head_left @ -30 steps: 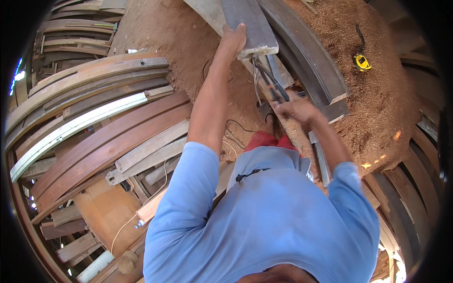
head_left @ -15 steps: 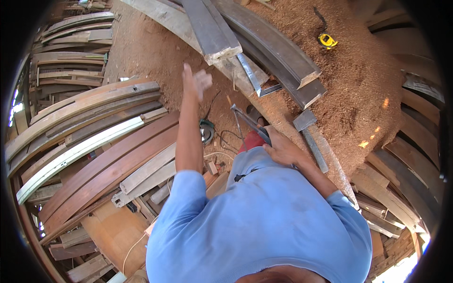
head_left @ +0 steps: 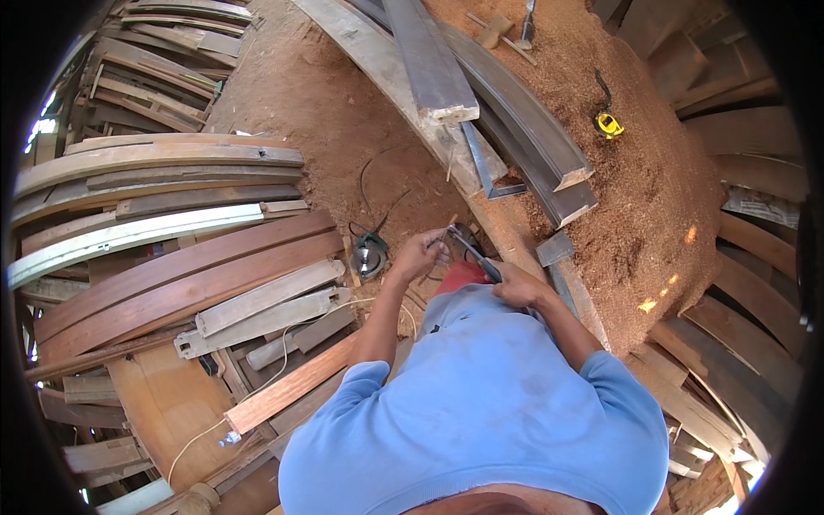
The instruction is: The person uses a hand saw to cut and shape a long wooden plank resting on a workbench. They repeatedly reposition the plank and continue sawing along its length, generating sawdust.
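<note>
My right hand (head_left: 520, 286) is closed around the dark handle of a hand tool (head_left: 491, 270) with a slim metal shaft; its exact kind is unclear. At the far end of that shaft, my left hand (head_left: 419, 256) has its fingers curled together, and what they pinch is too small to make out. Just left of it, a green-bodied power tool (head_left: 369, 255) with a round metal guard lies on the ground. Ahead, a metal square (head_left: 486, 176) rests against dark grooved timbers (head_left: 515, 103).
Sawdust covers the ground at right, where a yellow tape measure (head_left: 608, 126) lies. A metal-ended hand tool (head_left: 525, 30) is farther off. Curved reddish boards (head_left: 197, 275) and other timber are stacked at left. More planks (head_left: 755, 257) line the right. A pale cord (head_left: 283, 354) crosses the wood.
My left hand has come down and inward from its raised, spread position to the end of the tool. The right hand still grips the handle. The whole view has shifted.
</note>
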Demonstrator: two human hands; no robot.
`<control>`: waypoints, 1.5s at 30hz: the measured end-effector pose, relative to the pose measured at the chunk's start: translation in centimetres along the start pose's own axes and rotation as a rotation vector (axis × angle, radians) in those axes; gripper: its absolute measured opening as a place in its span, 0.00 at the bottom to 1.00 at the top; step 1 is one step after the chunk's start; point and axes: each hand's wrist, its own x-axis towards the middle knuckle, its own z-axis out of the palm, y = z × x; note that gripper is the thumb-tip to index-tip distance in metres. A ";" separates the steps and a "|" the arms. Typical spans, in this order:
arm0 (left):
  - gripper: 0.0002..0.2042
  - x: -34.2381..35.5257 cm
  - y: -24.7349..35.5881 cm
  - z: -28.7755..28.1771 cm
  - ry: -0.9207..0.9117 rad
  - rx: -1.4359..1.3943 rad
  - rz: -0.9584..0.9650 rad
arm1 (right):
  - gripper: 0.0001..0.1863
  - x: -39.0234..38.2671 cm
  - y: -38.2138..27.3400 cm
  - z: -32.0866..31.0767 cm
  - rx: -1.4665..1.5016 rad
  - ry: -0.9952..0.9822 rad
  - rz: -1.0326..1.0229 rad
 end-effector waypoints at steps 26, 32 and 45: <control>0.23 23.5 -1.5 -6.6 0.047 0.701 0.117 | 0.17 9.6 -2.8 -2.4 0.638 0.765 0.046; 0.12 20.6 -3.7 -14.3 0.122 -0.313 -0.097 | 0.18 15.3 -7.6 -6.9 0.925 0.875 -0.270; 0.09 23.5 8.2 -12.3 -0.104 -1.137 0.114 | 0.08 20.2 -11.2 -11.5 1.388 0.681 -0.375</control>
